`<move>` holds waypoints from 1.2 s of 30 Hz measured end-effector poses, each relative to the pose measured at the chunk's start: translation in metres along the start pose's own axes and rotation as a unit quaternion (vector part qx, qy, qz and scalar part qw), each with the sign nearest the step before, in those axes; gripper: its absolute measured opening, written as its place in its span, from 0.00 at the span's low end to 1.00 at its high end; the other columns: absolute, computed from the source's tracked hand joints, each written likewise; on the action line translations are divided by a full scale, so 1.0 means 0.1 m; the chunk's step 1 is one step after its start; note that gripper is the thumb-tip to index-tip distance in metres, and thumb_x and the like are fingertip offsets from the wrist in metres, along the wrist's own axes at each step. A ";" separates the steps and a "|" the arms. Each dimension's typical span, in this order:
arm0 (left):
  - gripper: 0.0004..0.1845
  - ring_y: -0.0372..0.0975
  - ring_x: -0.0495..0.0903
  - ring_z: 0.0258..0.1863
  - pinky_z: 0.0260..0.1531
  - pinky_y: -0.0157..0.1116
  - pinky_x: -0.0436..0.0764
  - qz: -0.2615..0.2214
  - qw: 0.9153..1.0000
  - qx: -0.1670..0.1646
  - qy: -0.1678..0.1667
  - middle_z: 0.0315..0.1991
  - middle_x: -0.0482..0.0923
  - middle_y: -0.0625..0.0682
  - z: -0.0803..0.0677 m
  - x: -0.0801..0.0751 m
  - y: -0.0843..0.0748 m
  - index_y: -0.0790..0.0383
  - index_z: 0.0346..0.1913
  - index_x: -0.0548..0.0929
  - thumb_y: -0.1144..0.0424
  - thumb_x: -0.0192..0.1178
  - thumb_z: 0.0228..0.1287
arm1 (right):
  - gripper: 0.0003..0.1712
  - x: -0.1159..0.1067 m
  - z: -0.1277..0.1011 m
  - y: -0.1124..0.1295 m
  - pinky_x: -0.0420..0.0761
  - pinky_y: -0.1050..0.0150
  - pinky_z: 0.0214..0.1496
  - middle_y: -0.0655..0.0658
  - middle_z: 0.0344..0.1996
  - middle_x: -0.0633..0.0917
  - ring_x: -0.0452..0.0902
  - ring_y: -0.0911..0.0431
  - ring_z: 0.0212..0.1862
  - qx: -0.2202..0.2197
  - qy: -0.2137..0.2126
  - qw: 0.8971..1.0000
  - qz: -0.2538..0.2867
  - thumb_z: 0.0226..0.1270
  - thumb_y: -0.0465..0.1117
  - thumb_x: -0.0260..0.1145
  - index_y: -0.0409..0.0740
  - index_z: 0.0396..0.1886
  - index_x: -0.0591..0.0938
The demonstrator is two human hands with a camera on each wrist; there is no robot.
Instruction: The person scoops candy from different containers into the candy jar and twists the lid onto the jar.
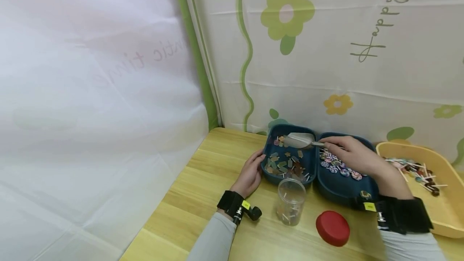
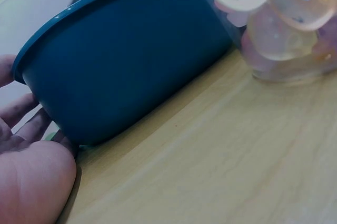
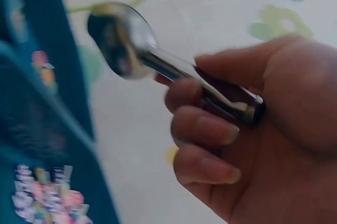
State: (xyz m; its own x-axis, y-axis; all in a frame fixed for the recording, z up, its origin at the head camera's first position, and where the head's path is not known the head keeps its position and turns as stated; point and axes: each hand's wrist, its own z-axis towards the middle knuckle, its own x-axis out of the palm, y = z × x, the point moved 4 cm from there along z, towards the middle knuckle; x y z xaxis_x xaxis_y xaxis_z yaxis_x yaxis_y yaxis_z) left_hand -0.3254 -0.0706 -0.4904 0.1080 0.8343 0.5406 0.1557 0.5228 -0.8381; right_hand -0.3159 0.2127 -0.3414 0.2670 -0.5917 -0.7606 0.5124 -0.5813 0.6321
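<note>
Curling its fingers round a metal scoop (image 1: 300,140) over the left tray (image 1: 270,145), the right hand (image 1: 353,156) works on; the jar (image 1: 290,201) looks barely filled, while the left hand (image 1: 250,173), fingers straight, steadies that tray.

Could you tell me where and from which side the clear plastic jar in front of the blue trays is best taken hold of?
Grip the clear jar round its straight wall at mid-height, coming from the near side. It stands upright and open, so a top grip would likely cover the mouth. The blue tray sits close behind it and the red lid lies to its right.

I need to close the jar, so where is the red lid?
In the head view, the red lid lies on the wooden table, right of the clear jar.
</note>
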 end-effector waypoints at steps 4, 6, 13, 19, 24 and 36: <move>0.25 0.48 0.59 0.76 0.74 0.43 0.61 -0.001 1.000 -0.001 0.005 0.77 0.60 0.58 0.00 -0.01 0.00 0.61 0.77 0.65 0.61 0.49 0.82 | 0.22 0.19 0.15 -0.07 0.69 0.62 0.25 0.45 0.27 0.77 0.64 0.60 0.20 0.024 -0.006 0.999 -0.033 0.85 0.38 0.50 0.26 0.66 0.75; 0.26 0.48 0.58 0.77 0.74 0.43 0.60 -0.002 1.000 -0.001 0.006 0.78 0.59 0.59 0.01 -0.01 0.00 0.61 0.77 0.65 0.61 0.49 0.82 | 0.22 0.27 0.20 -0.08 0.70 0.60 0.27 0.40 0.32 0.81 0.66 0.58 0.21 0.031 -0.008 0.997 -0.063 0.84 0.38 0.51 0.26 0.65 0.75; 0.26 0.48 0.58 0.77 0.75 0.44 0.59 0.000 1.000 0.004 0.012 0.78 0.58 0.59 0.01 0.01 0.00 0.62 0.77 0.64 0.60 0.49 0.82 | 0.19 0.44 0.30 -0.05 0.75 0.51 0.40 0.33 0.47 0.85 0.76 0.51 0.37 0.026 -0.024 0.990 -0.138 0.80 0.34 0.56 0.26 0.62 0.78; 0.26 0.49 0.58 0.77 0.75 0.45 0.58 -0.004 1.000 0.000 0.006 0.78 0.58 0.59 0.01 0.00 0.01 0.61 0.77 0.64 0.60 0.51 0.82 | 0.20 0.55 0.34 -0.07 0.74 0.49 0.41 0.34 0.44 0.84 0.75 0.51 0.34 0.014 -0.015 0.991 -0.133 0.79 0.33 0.54 0.24 0.63 0.77; 0.25 0.48 0.59 0.76 0.75 0.44 0.59 -0.004 1.000 -0.001 0.001 0.77 0.59 0.58 -0.01 -0.01 0.01 0.60 0.76 0.66 0.60 0.50 0.82 | 0.20 0.63 0.37 -0.10 0.68 0.55 0.37 0.42 0.35 0.80 0.68 0.55 0.32 -0.002 -0.011 0.990 -0.141 0.79 0.32 0.54 0.23 0.63 0.76; 0.23 0.47 0.59 0.76 0.75 0.43 0.60 -0.006 1.000 0.000 -0.005 0.76 0.61 0.56 0.03 -0.02 0.01 0.59 0.75 0.68 0.62 0.50 0.82 | 0.20 0.75 0.41 -0.15 0.75 0.43 0.47 0.36 0.40 0.81 0.76 0.45 0.42 -0.022 -0.003 0.989 -0.143 0.78 0.30 0.53 0.21 0.62 0.75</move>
State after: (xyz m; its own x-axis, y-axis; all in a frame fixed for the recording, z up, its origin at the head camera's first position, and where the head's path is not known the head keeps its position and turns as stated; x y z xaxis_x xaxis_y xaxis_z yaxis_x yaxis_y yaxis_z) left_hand -0.3288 -0.0709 -0.4928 0.0968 0.8292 0.5505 0.1573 0.5334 -0.8311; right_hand -0.3373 0.1543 -0.4018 0.1014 -0.4096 -0.9066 0.6011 -0.7009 0.3839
